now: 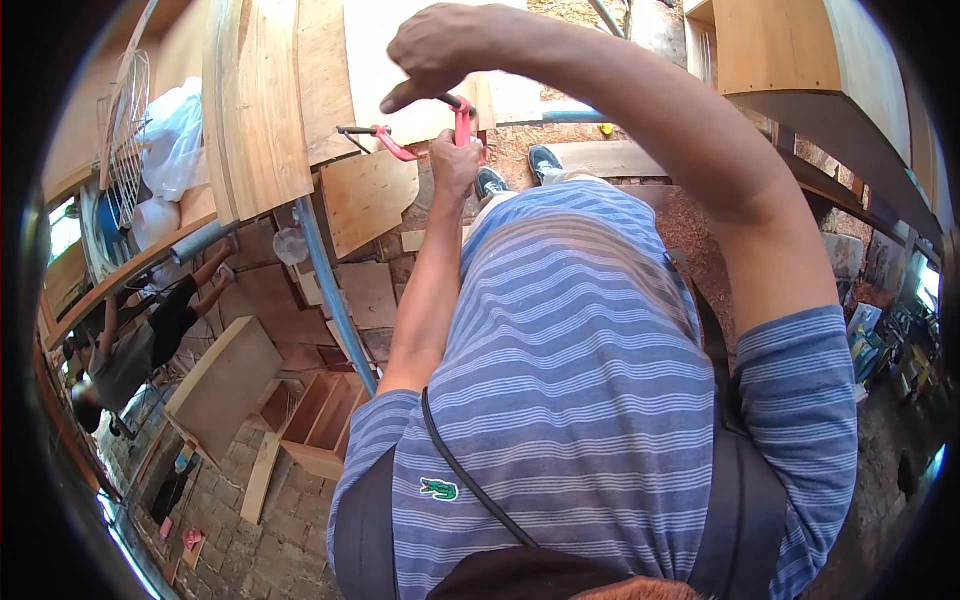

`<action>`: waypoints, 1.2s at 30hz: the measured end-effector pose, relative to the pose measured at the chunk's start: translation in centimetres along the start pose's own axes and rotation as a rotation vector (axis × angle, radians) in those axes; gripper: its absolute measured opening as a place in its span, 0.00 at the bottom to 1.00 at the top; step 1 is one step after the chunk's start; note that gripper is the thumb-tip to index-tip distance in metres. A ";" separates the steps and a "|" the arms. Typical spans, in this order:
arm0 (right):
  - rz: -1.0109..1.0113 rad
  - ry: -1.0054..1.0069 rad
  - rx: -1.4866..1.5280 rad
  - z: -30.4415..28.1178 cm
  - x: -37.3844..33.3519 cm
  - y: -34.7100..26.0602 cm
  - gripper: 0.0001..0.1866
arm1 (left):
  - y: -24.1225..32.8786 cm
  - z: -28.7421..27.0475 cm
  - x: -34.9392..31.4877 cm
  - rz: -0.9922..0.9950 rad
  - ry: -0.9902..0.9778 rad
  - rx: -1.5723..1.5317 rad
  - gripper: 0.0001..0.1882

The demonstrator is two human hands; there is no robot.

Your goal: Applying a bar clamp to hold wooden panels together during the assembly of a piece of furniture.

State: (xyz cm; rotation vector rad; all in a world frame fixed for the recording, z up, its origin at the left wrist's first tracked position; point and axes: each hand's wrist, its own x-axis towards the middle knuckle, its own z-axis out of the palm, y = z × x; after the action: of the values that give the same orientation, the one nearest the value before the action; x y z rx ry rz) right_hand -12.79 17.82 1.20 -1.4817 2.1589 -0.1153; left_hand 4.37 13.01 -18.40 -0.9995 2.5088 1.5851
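My left hand is wrapped round the red frame of a C-clamp at the near edge of a pale wooden panel. My right hand is bent over the clamp's black screw, with its thumb sticking out to the left. Its other fingers are turned away, so whether they grip the screw is hidden. Just left of my left hand, a curved red clamp part with a black crossbar sits at the panel edge. My hand covers where the two red parts might join, so I cannot tell if they are one clamp.
Blue metal tubing runs below the work surface. Plywood offcuts lie beneath. A divided wooden box and a leaning board stand lower left, near another person. A wooden cabinet is at the upper right.
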 end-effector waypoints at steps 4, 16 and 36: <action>-0.030 0.069 0.106 -0.8 -5.5 1.7 0.32 | -1.7 0.0 0.1 0.035 -0.016 0.035 0.09; 0.167 -0.112 0.068 3.5 -6.9 2.4 0.13 | -2.1 1.4 0.1 0.053 -0.038 0.124 0.09; -0.440 0.410 -0.330 5.5 0.4 -1.9 0.07 | -4.0 2.6 1.4 0.161 -0.058 -0.133 0.17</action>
State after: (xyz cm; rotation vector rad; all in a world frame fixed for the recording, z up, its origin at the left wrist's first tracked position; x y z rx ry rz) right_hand -8.77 17.89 -3.04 -2.2812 2.1907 -0.2433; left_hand 4.52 13.25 -23.34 -0.7659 2.5313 1.8168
